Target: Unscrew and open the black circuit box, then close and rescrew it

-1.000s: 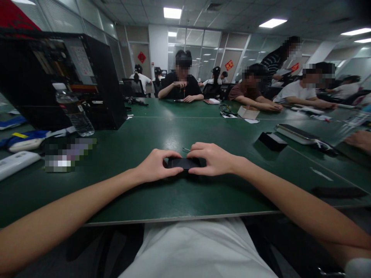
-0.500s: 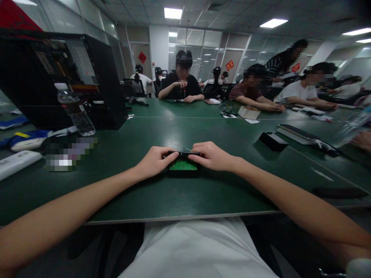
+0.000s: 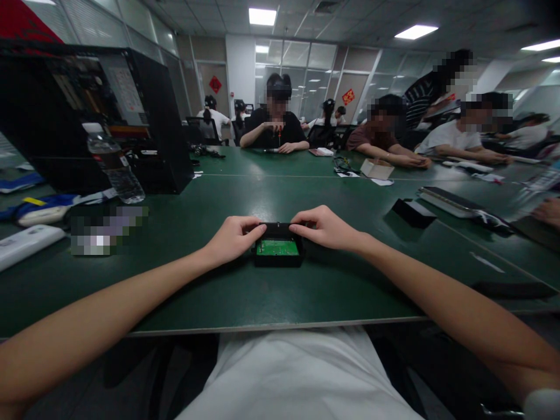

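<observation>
A small black plastic case (image 3: 279, 260) lies on the green table (image 3: 306, 291) straight ahead of me, its top open and a green circuit board (image 3: 277, 248) showing inside. My left hand (image 3: 231, 238) pinches the case's far left corner with curled fingers. My right hand (image 3: 326, 228) grips the far right edge, fingertips bent over the rim. Both forearms rest low over the table's near edge.
A water bottle (image 3: 114, 167) and a black computer case (image 3: 87, 111) stand at the left, with white devices (image 3: 26, 244) near them. A black box (image 3: 413, 212) and a flat device (image 3: 447, 201) lie at the right. Several people sit along the far side.
One second ago a black lid covered the case under both hands. It has been lifted off toward the far side, the green board now shows, and both hands sit a little farther from me.
</observation>
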Action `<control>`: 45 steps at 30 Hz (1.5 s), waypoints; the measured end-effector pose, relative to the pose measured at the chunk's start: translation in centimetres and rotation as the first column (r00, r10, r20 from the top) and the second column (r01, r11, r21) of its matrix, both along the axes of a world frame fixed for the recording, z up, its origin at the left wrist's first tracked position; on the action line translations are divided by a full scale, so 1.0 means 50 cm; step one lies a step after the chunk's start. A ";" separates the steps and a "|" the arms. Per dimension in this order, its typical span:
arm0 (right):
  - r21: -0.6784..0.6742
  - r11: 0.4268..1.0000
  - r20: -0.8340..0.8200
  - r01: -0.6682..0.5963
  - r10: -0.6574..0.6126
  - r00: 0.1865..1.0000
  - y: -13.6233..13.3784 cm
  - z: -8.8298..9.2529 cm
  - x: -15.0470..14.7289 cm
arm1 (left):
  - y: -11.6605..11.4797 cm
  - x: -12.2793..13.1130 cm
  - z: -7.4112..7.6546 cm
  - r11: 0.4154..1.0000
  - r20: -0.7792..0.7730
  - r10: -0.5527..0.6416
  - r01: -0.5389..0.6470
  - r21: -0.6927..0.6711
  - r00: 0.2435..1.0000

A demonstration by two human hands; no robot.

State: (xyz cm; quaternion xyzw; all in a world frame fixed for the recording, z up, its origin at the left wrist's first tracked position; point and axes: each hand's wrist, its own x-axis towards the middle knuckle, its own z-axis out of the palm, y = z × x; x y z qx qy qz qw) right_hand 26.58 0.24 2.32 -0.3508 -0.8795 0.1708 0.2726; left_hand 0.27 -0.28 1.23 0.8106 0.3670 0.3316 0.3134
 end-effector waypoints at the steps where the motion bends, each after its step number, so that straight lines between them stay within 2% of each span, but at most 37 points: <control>1: 0.003 1.000 0.000 -0.005 0.005 1.000 -0.001 -0.001 -0.001 | 0.000 0.000 0.000 1.000 0.002 -0.001 0.001 0.001 1.000; 7: 0.016 1.000 0.005 -0.026 0.026 1.000 -0.002 -0.004 -0.004 | -0.002 0.000 0.002 1.000 0.004 0.006 -0.006 -0.003 1.000; 11: 0.055 0.997 0.017 -0.049 0.048 0.999 -0.004 -0.004 -0.005 | -0.003 0.000 0.003 1.000 0.024 0.001 -0.001 -0.009 1.000; 18: 0.132 0.988 0.021 -0.078 0.076 0.997 -0.003 -0.007 -0.004 | -0.002 0.001 0.004 0.998 0.004 0.007 -0.007 0.060 1.000; 29: 0.212 0.971 0.040 -0.107 0.101 0.994 -0.007 -0.003 -0.005 | -0.003 -0.001 0.003 0.999 0.000 -0.006 0.006 0.047 1.000; 45: 0.257 0.963 0.071 -0.082 0.066 0.995 -0.006 -0.016 -0.009 | 0.003 0.000 -0.001 0.997 -0.011 0.010 -0.009 0.082 1.000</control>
